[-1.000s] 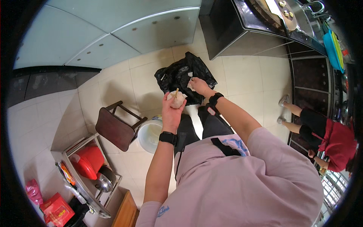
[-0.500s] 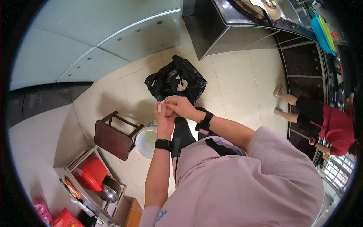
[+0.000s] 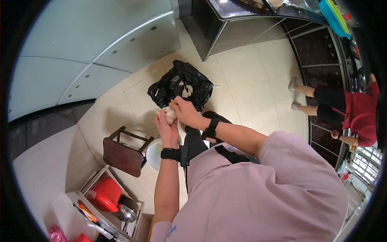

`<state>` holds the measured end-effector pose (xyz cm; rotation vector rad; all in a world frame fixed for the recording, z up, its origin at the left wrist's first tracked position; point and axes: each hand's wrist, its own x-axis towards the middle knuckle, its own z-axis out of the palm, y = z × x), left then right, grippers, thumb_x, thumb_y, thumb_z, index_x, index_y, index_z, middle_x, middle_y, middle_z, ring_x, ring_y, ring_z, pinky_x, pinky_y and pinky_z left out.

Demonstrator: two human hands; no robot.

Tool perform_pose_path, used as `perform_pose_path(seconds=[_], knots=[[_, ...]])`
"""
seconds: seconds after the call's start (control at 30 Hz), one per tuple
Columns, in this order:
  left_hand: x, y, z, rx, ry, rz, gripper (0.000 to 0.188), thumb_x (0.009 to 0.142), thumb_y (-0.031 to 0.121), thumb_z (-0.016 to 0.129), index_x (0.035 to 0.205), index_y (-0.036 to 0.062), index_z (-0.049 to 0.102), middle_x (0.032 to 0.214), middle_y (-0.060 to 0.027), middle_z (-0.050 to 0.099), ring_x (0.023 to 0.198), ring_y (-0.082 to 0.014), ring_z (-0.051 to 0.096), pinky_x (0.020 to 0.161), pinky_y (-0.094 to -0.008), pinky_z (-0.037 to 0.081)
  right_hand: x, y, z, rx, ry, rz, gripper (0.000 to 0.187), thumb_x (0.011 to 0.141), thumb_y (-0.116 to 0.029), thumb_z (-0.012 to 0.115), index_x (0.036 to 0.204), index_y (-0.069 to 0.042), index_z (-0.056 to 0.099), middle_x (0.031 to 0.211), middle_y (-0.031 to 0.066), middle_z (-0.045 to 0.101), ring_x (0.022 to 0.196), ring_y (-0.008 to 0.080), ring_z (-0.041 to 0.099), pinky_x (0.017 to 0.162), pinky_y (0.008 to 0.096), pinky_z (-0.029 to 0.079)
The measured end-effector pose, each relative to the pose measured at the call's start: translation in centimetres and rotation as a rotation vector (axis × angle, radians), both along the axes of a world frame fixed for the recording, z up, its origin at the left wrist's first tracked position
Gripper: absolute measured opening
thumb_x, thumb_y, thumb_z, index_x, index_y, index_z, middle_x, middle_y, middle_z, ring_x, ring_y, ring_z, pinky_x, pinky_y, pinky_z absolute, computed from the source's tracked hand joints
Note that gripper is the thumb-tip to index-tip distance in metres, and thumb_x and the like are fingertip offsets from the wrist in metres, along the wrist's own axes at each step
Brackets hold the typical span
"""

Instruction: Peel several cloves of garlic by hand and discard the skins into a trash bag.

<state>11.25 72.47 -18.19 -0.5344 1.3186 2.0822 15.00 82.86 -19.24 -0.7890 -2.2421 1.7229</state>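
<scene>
A white garlic bulb (image 3: 170, 115) is held up in front of me by my left hand (image 3: 166, 130), whose fingers wrap round its lower side. Close against the top of the bulb, my right hand (image 3: 186, 113) pinches a small tan scrap of skin (image 3: 172, 102) between its fingertips. Just beyond both hands, a black plastic bag (image 3: 161, 89) lies open on the floor. Pale peelings (image 3: 187, 91) rest inside it.
A dark wooden stool (image 3: 123, 157) and a white bucket (image 3: 155, 155) stand left of my legs. Grey cabinets (image 3: 100, 52) line the far left, and a dark counter (image 3: 242, 28) juts in ahead. A person in red (image 3: 358, 117) stands at the right-hand counter.
My right hand has lifted slightly away from the left, uncovering more of the garlic bulb, and a tan scrap now shows at its fingertips. The whole view has shifted a little.
</scene>
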Motion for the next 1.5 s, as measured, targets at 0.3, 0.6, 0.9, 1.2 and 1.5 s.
perform_pose_path(seconds=[0.3,0.6,0.9,1.2,1.5], knots=[[0.4,-0.7,-1.6,0.025,-0.112,0.064,0.030,0.091,0.025,0.054,0.109,0.0043,0.042,0.107,-0.0080,0.052,0.099,-0.0190,0.053,0.086,-0.0378,0.049,0.6,4.4,-7.8,-0.349,-0.181,-0.089,0.019,0.089,-0.013,0.049,0.084,0.005,0.053,0.070,0.0162,0.060,0.060,0.0217,0.065,0.054,0.0316,0.050],[2.7,-3.2,-5.9,-0.053,-0.097,0.082,0.029,0.091,0.022,0.054,0.114,0.0098,0.044,0.116,-0.0061,0.051,0.102,-0.0171,0.052,0.090,-0.0346,0.041,0.3,4.3,-12.3,0.044,-0.354,0.426,0.044,0.089,-0.040,0.047,0.103,0.000,0.059,0.095,0.0206,0.062,0.089,0.0353,0.060,0.078,0.0381,0.047],[8.3,-3.0,-8.1,-0.062,-0.225,-0.005,0.030,0.094,0.023,0.048,0.121,0.0126,0.039,0.115,-0.0068,0.051,0.104,-0.0173,0.051,0.093,-0.0360,0.040,8.7,-2.3,-7.1,-0.242,-0.327,0.356,0.053,0.091,-0.032,0.049,0.132,-0.002,0.035,0.104,0.0222,0.061,0.093,0.0313,0.062,0.080,0.0345,0.047],[15.2,-6.3,-11.4,0.185,-0.373,0.075,0.031,0.098,0.028,0.036,0.116,0.0049,0.047,0.114,-0.0089,0.053,0.103,-0.0200,0.052,0.089,-0.0342,0.043,14.7,-6.0,-9.1,0.214,-0.109,0.147,0.019,0.088,-0.014,0.047,0.104,-0.006,0.054,0.089,0.0183,0.061,0.078,0.0378,0.059,0.067,0.0443,0.047],[17.3,-10.9,-11.3,0.242,-0.389,0.256,0.029,0.095,0.028,0.045,0.110,0.0043,0.049,0.099,-0.0088,0.053,0.089,-0.0211,0.053,0.079,-0.0323,0.046,8.9,0.7,-17.6,0.313,-0.138,0.099,0.015,0.087,-0.014,0.046,0.091,-0.005,0.057,0.080,0.0207,0.061,0.078,0.0391,0.060,0.068,0.0462,0.048]])
